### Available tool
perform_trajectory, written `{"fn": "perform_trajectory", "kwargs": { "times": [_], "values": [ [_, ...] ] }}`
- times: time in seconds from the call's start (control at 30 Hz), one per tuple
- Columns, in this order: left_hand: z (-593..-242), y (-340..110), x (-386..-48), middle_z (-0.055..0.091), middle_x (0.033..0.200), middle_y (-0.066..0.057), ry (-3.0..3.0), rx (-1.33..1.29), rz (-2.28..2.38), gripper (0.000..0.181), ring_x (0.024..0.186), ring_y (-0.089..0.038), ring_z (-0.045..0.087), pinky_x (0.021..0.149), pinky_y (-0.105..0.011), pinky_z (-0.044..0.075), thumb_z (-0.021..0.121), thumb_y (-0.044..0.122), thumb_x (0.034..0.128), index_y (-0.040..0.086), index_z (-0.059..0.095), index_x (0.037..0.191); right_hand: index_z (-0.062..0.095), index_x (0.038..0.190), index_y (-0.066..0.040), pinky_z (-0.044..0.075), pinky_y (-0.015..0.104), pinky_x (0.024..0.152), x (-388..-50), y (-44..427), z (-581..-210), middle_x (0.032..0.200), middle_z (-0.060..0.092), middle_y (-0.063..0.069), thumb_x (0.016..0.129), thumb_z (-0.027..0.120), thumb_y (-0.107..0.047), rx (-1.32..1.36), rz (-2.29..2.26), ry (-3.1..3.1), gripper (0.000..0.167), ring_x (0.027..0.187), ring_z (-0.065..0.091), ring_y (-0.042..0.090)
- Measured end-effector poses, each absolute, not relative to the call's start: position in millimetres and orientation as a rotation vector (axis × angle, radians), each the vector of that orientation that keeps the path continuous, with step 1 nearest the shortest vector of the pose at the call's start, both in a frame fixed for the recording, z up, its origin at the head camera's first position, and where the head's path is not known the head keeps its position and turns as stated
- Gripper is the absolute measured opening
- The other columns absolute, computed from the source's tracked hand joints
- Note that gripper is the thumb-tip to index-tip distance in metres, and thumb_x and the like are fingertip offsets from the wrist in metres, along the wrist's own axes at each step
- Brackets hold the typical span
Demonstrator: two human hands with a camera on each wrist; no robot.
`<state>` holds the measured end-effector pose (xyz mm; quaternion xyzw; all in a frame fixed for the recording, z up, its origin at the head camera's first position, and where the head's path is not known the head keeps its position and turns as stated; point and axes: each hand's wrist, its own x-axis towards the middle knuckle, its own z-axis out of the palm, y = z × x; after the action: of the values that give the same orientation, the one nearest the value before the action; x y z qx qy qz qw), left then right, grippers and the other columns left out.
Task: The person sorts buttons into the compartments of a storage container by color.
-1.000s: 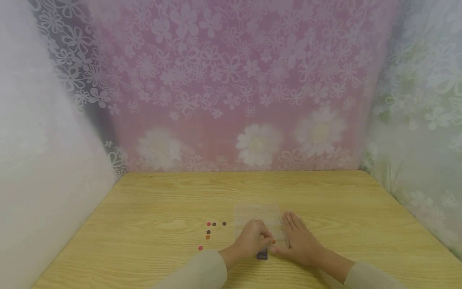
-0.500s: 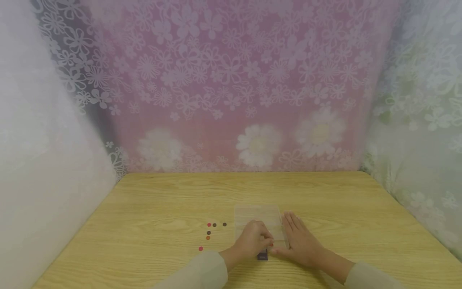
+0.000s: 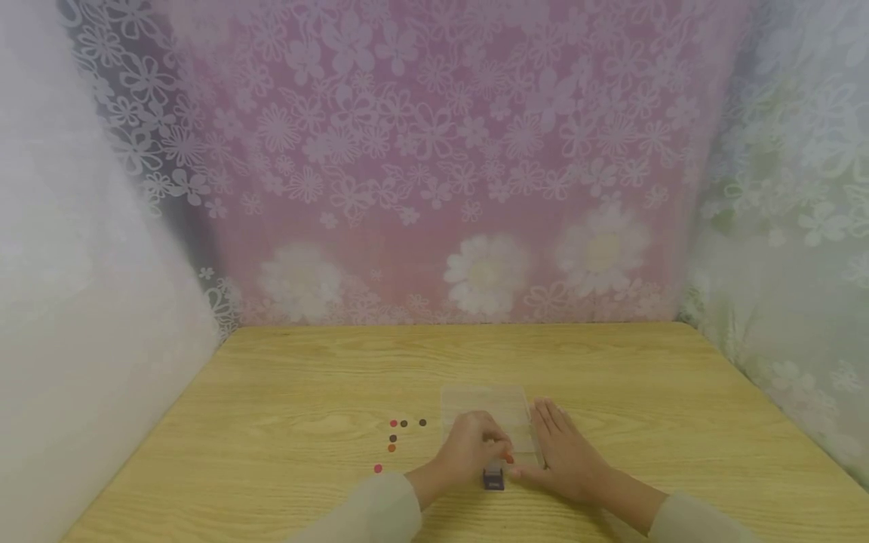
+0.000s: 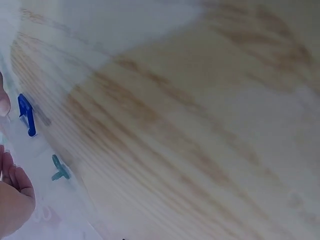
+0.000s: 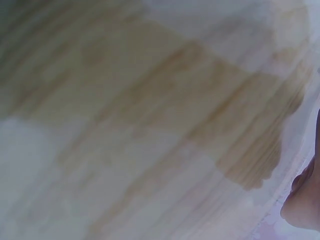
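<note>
My left grip [image 3: 468, 446] is pinching an orange-red piece [image 3: 508, 458] at its fingertips, over the near right part of a transparent tray [image 3: 483, 400]. In the last second it has drawn slightly left, so I see more of the dark purple block [image 3: 493, 480] just near of those fingers. The piece has gone left with the fingertips, which I take to mean the work on it is unfinished. I can't tell whether it touches the tray.

My right grip [image 3: 570, 458] holds nothing: it lies flat, fingers straight, along the tray's right edge, and has not moved. Its thumb comes in just beside the block, so I judge room there to be tight; the left grip also hides part of the tray from me.

Farther left on the counter [image 3: 305, 362], a red disc [image 3: 393, 424] and two dark ones make a row, with a dark disc [image 3: 393, 438] and an orange disc [image 3: 391, 448] just near of it. Another red disc [image 3: 378, 468] lies right by the left sleeve [image 3: 360, 509], which could brush it. A flowered sheet [image 3: 434, 151] hangs behind the far edge.
</note>
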<state>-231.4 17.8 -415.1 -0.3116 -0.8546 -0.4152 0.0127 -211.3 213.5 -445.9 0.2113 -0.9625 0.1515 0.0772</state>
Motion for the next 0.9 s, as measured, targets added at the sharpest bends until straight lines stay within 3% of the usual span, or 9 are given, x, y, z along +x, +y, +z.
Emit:
{"fn": "perform_trajectory", "kwargs": {
  "times": [0.2, 0.6, 0.9],
  "values": [
    [-414, 12, -231, 0.067, 0.078, 0.000, -2.622, -0.906, -1.354, 0.004, 0.071, 0.002, 0.052, 0.067, -0.013, 0.044, 0.069, 0.009, 0.0803, 0.007, 0.073, 0.080, 0.026, 0.140, 0.011, 0.019, 0.056, 0.109, -212, 213, -446, 0.148, 0.021, 0.030, 0.080, 0.053, -0.066, 0.621, 0.422, -2.906, 0.102, 0.139, 0.018, 0.043],
    [-408, -7, -231, 0.067, 0.080, -0.002, -2.618, -0.822, -1.390, 0.006, 0.072, 0.000, 0.052, 0.067, -0.014, 0.045, 0.070, 0.010, 0.0799, 0.006, 0.072, 0.082, 0.028, 0.139, 0.011, 0.014, 0.048, 0.114, -211, 210, -445, 0.148, 0.023, 0.030, 0.079, 0.053, -0.068, 0.588, 0.434, -2.913, 0.103, 0.139, 0.019, 0.041],
    [-410, -22, -233, 0.066, 0.082, -0.002, -2.626, -0.764, -1.406, 0.006, 0.078, -0.007, 0.059, 0.073, -0.017, 0.048, 0.069, 0.011, 0.0815, 0.005, 0.072, 0.083, 0.027, 0.139, 0.011, 0.021, 0.056, 0.109, -213, 211, -445, 0.148, 0.023, 0.030, 0.078, 0.051, -0.070, 0.600, 0.374, -2.916, 0.105, 0.139, 0.019, 0.041]
  ]
}}
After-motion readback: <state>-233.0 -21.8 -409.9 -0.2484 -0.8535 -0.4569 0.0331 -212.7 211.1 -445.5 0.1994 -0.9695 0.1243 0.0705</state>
